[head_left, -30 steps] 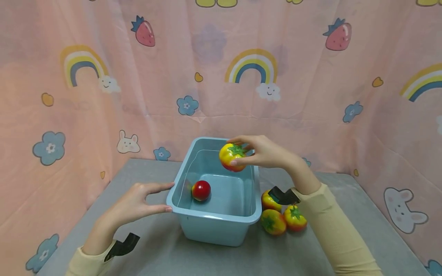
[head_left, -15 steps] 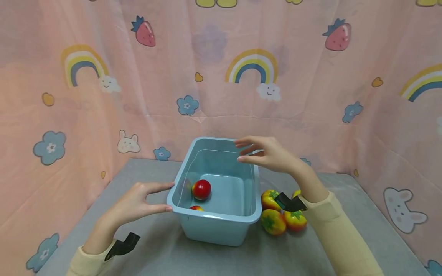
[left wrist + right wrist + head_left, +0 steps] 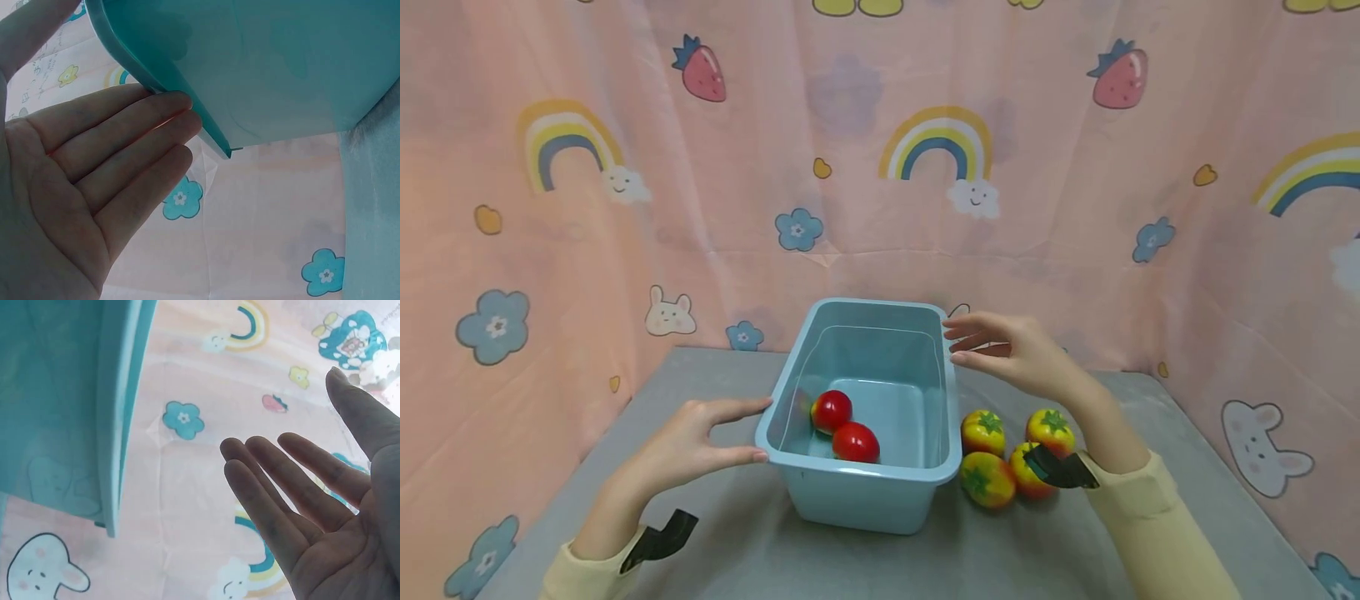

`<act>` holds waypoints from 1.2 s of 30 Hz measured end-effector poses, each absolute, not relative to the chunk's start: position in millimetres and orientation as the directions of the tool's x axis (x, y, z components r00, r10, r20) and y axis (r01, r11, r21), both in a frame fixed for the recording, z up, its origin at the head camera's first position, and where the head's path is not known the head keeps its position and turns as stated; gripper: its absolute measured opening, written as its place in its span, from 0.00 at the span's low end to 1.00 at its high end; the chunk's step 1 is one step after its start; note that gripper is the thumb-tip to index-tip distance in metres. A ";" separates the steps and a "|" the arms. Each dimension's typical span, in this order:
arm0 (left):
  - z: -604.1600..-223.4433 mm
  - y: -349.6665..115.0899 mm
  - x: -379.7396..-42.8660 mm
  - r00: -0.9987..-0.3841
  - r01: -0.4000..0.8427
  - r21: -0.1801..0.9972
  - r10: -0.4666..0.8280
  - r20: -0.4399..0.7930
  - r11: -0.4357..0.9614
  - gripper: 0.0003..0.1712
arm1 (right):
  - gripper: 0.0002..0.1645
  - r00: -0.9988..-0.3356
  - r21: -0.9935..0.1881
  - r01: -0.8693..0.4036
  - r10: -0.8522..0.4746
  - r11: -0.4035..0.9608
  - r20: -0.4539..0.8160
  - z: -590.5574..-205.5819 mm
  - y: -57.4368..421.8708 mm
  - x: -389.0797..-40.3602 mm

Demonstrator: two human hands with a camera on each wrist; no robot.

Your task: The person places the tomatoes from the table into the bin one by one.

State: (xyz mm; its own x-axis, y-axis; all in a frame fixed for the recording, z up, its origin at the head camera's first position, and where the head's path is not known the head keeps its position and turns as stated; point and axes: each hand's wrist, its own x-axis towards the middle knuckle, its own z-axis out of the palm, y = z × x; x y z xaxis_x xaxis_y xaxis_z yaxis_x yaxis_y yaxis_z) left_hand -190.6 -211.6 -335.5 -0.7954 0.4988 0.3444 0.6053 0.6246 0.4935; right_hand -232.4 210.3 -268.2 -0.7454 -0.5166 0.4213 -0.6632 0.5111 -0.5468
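Right hand: its fingers are loose and hold nothing; one second ago it gripped a toy tomato over the tub, and now it is drawn back just beside the right rim, apart from it.
Left hand: spread wide, thumb and fingertips touching the left rim, as before.
Light-blue tub: stands upright on the grey tabletop.
Inside the tub: the farther red toy tomato and the nearer red toy tomato; half a second ago only the top of the nearer one was visible.
Meaning for the work: it seems this placing is finished and the right hand is free.
Right of the tub: four yellow-red toy tomatoes, grouped closely, with green leaf tops.
Count: one tub, two tomatoes inside, four outside, six visible in total; two hands, two black wrist straps.
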 end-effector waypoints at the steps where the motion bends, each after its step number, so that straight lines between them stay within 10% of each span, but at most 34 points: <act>1: -335.4 -211.6 -190.5 -0.796 0.605 0.494 0.499 0.344 0.625 0.35 | 0.25 -0.751 -0.550 -0.657 -0.508 0.515 0.422 -269.7 212.4 -231.5; 36: -335.6 -210.2 -188.5 -0.815 0.577 0.526 0.481 0.323 0.624 0.37 | 0.26 -0.908 -0.559 -0.418 -0.339 0.716 0.245 -341.2 286.6 -213.8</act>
State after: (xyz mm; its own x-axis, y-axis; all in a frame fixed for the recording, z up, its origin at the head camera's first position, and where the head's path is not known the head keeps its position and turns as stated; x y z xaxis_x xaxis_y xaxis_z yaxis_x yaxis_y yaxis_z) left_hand -188.5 -210.2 -335.6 -0.8149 0.4815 0.3227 0.5773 0.6243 0.5263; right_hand -213.8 286.6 -341.2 -0.9083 -0.3392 0.2447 -0.4180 0.7162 -0.5589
